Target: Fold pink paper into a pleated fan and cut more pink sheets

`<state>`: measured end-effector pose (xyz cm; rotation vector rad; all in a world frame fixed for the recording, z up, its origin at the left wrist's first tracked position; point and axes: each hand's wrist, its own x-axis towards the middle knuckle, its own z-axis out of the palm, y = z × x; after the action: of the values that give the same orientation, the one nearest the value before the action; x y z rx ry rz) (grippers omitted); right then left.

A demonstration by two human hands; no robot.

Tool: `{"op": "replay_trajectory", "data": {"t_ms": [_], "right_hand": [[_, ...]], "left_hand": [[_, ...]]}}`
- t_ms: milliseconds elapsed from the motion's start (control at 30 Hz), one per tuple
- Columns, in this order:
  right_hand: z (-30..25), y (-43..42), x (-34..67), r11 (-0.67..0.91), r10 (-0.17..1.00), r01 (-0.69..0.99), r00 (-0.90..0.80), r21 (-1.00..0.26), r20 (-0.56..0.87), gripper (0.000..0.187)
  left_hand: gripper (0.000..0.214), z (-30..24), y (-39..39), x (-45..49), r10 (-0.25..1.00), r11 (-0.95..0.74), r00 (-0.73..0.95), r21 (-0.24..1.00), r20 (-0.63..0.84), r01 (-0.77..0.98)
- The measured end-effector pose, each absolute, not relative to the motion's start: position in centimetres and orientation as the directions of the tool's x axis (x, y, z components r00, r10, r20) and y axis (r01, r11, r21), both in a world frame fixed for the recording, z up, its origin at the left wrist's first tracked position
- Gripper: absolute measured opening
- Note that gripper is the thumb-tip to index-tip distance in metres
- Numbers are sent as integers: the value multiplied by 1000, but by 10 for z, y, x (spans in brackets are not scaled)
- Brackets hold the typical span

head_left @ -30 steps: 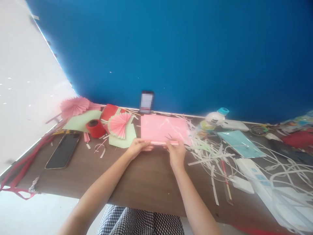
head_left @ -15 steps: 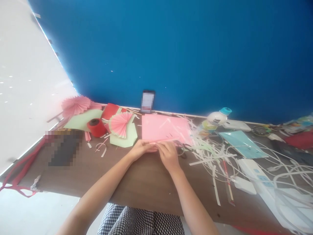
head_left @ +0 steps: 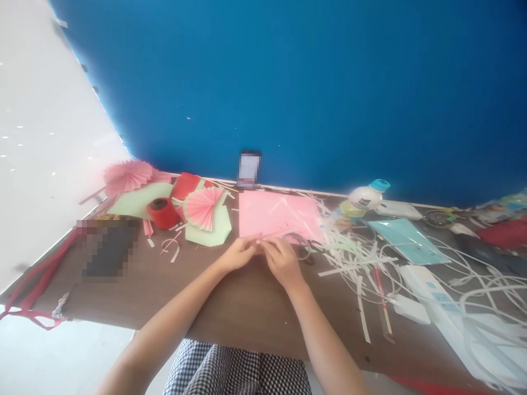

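Observation:
My left hand (head_left: 237, 254) and my right hand (head_left: 284, 262) meet over the table, just in front of a flat pink paper sheet (head_left: 280, 211). Fingertips of both hands pinch a narrow folded piece of pink paper (head_left: 276, 236). Most of that piece is hidden by the fingers, and its color blends into the sheet behind. To the right of my right hand lies a dark loop (head_left: 303, 247), perhaps a scissors handle. Left of my left hand, a pleated pink paper fan (head_left: 205, 208) rests on pale green paper (head_left: 212, 233).
A red thread spool (head_left: 164, 214) stands at the left, near another pleated pink fan (head_left: 129, 176). White paper strips (head_left: 354, 249) and cables crowd the right, with a glue bottle (head_left: 364, 197), blue packet (head_left: 407, 240) and power strip (head_left: 432, 296). A phone (head_left: 249, 169) leans on the blue wall.
Both hands stay in nearly the same place, still pinching the pink paper. The fingers have shifted slightly, and less of the folded paper shows above the right hand.

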<state>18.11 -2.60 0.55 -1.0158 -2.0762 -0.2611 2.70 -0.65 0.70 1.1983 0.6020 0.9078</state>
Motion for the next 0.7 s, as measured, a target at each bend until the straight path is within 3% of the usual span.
{"op": "replay_trajectory", "data": {"t_ms": [267,700], "right_hand": [[8,-31,179,678,588,715,-391,-169,708,25],[8,-32,177,676,581,718,-385,-163,717,16]], "left_hand": [[39,8,-9,26,887,-168,429,985,171,-45],[44,4,-10,24,856,-359,448,920,259,155]]}}
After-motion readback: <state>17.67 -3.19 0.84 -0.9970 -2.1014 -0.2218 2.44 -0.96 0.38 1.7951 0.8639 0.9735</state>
